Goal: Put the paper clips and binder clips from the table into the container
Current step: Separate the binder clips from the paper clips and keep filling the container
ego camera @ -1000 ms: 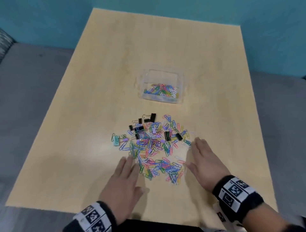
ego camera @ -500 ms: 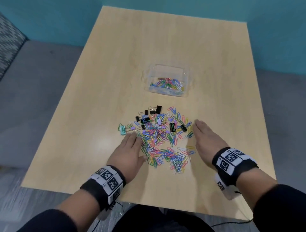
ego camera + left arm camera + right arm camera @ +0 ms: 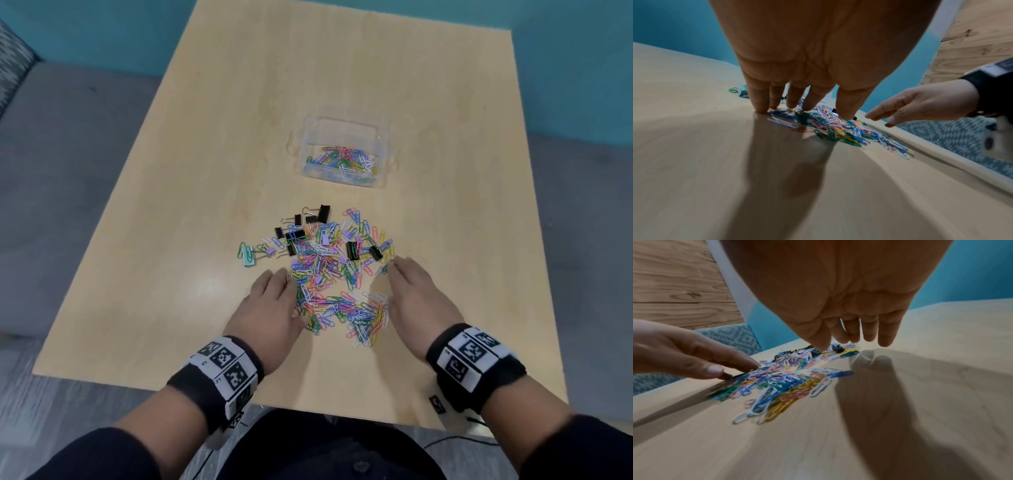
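Observation:
A heap of coloured paper clips point(image 3: 335, 284) lies on the wooden table point(image 3: 205, 171), with several black binder clips point(image 3: 323, 213) at its far edge and a mint one point(image 3: 248, 257) off to the left. Beyond it stands a clear plastic container point(image 3: 344, 150) holding some paper clips. My left hand point(image 3: 270, 301) lies flat at the heap's left side, fingertips point(image 3: 761, 110) touching the table and the nearest clips. My right hand point(image 3: 416, 294) hovers open at the heap's right side, fingers point(image 3: 885, 337) straight just above the table. Neither hand holds anything.
Bare table surface surrounds the heap and container. The table's near edge point(image 3: 308, 407) runs just behind my wrists. A grey sofa point(image 3: 51, 154) with a patterned cushion point(image 3: 13, 58) lies left, and a teal wall point(image 3: 565, 68) stands behind.
Both hands have moved forward along the two sides of the heap and closed in on it. The left fingertips now touch the clips. The view shifted a little.

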Motion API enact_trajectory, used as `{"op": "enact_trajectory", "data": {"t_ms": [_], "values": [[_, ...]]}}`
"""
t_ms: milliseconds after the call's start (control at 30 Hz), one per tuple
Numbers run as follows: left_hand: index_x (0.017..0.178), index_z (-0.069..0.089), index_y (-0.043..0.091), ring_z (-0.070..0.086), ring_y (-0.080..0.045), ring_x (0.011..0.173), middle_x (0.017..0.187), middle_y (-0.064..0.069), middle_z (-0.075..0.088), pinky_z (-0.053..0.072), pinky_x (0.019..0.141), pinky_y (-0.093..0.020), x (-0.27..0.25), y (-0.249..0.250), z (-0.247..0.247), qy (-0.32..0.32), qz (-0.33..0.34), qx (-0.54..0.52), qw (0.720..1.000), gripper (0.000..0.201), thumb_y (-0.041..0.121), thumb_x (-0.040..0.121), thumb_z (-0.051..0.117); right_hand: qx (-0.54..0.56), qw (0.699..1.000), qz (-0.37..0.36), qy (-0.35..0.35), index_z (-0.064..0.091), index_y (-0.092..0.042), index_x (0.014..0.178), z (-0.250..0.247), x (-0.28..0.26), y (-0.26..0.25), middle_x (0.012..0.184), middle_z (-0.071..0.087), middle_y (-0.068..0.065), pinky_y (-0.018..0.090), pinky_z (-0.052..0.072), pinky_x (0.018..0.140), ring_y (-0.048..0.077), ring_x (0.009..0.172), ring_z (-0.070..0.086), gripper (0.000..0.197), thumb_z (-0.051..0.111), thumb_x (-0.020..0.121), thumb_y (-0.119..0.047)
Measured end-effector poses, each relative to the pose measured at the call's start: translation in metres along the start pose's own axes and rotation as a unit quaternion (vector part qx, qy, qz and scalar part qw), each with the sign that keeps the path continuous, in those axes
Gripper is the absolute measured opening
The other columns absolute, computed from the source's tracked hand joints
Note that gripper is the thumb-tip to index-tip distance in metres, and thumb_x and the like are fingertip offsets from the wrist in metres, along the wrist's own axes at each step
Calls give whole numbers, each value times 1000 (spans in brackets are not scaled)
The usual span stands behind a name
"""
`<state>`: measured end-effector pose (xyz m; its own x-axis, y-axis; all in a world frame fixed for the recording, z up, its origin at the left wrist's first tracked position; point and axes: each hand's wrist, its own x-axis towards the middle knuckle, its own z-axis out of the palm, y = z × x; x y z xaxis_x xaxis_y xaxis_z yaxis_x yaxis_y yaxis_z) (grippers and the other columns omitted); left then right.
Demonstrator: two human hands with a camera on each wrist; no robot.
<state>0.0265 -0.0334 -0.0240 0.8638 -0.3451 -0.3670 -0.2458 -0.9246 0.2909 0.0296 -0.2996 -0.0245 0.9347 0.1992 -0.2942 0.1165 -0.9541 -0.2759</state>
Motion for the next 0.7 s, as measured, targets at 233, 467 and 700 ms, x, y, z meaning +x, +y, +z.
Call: {"op": "enact_trajectory", "data": {"t_ms": [233, 467, 700], "values": [[129, 50, 5, 41, -36, 124, 132, -15, 49, 43, 101, -45, -16, 11, 7, 17, 18, -11, 1000, 64, 48, 84, 36, -47, 998, -23, -47, 42, -3, 135, 3, -8, -11, 139, 41, 15, 43, 41, 102, 34, 130, 36, 51, 48, 85, -11], [145, 28, 11, 23, -31, 138, 154, -9, 23, 40, 103, -45, 4, 24, 8, 0, 55, 29, 998, 70, 48, 89, 46, -47, 998, -43, -24, 34, 3, 140, -11, 27, 2, 144, 35, 19, 43, 41, 103, 32, 138, 30, 63, 50, 79, -2], [131, 47, 9, 37, -35, 129, 141, -12, 41, 48, 93, -48, -4, 16, 9, 7, 50, 30, 998, 60, 46, 84, 46, -71, 995, -20, -65, 47, -2, 127, -15, 7, -3, 130, 44, 15, 39, 47, 89, 35, 120, 42, 48, 50, 79, -7]]}}
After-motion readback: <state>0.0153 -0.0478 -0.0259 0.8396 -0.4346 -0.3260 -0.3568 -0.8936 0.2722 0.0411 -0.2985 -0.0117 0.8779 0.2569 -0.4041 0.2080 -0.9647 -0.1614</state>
